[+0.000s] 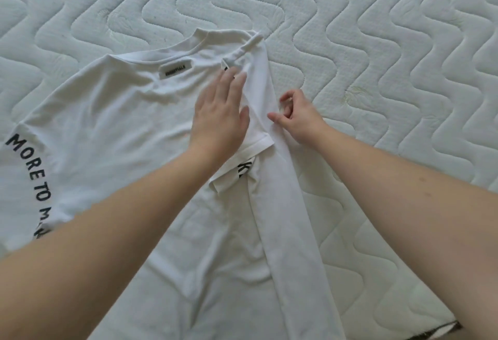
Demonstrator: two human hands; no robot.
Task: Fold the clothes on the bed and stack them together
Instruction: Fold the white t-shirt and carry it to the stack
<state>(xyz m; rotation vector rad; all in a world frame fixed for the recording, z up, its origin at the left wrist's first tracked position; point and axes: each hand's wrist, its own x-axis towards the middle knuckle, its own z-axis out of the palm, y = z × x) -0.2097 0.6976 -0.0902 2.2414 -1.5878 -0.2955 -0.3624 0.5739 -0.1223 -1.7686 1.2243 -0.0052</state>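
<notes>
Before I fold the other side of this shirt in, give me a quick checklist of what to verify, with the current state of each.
1. Right side of the shirt folded in: ok, a long straight fold runs down its right edge.
2. Right sleeve tucked onto the body: ok, it lies folded over.
3. Left hand flat on the fold, holding it down: ok.
4. Right hand free of the cloth: cannot tell, its curled fingers sit at the fold's edge.
5. Left sleeve laid flat for folding: cannot tell, it runs out of view.
6. Body smooth: not ok, wrinkles show near the lower middle.
</notes>
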